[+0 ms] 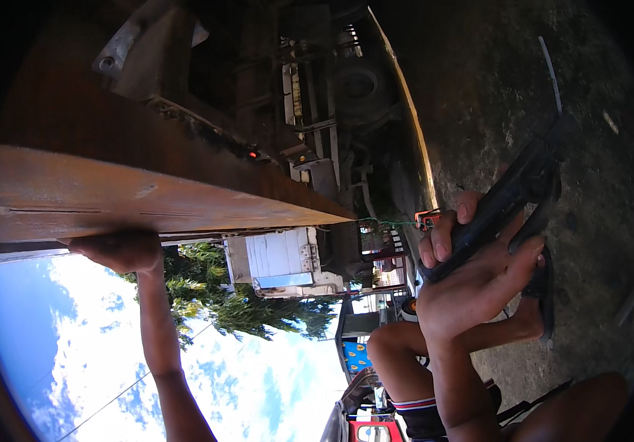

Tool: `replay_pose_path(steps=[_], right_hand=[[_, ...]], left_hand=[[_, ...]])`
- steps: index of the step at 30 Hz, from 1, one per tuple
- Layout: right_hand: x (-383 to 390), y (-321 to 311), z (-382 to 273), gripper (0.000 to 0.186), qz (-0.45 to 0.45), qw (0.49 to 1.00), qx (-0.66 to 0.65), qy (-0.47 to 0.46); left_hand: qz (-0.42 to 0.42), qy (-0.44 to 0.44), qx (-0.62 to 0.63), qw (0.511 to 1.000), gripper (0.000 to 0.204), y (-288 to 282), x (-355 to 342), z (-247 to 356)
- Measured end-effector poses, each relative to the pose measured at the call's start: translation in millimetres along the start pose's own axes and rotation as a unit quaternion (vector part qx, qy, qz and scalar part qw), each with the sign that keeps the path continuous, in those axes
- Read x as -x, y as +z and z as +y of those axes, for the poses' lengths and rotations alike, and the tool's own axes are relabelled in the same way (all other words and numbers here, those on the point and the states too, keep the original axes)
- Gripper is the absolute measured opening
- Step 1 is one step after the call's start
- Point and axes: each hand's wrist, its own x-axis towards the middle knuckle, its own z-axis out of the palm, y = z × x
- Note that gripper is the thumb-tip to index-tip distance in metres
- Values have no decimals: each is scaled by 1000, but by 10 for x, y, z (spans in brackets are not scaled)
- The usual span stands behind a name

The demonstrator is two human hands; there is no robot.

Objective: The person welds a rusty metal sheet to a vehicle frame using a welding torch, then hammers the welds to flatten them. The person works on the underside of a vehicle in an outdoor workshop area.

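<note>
Your right hand (472, 276) is clenched around a dark tool (505, 199), low beside your knee (394, 342) over the gravel (597, 243). Your left hand (122, 249) hooks the rusty beam's (148, 195) lower edge. Keep that brace firm, and swing the tool up without loosening your fingers.

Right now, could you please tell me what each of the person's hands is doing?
Left hand: closed, gripping the lower edge of the rusty steel beam.
Right hand: closed around the grip of a dark handheld tool.
</note>
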Motion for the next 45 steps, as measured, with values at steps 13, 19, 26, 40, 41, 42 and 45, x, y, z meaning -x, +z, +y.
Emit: replay_pose_path(steps=[13,19,26,40,41,42,45], right_hand=[[-495,-258,1,69,42,995,91,-27],[-591,-417,221,65,45,992,118,-2],[-743,-494,365,59,36,988,153,2],[-793,-542,123,57,37,976,216,0],[-776,-515,110,58,34,976,217,2],[-757,-487,97,58,31,976,218,2],[-645,-389,52,69,-54,975,218,4]], left_hand=[[-80,-338,461,816,52,-98,108,-120],[-147,-522,505,671,56,-471,-368,479],[-165,-570,493,636,62,-614,-518,630],[-132,-592,508,612,73,-492,-539,661],[-126,-592,508,612,74,-491,-545,662],[-121,-594,511,610,75,-483,-544,664],[-95,-593,515,611,78,-457,-482,626]])
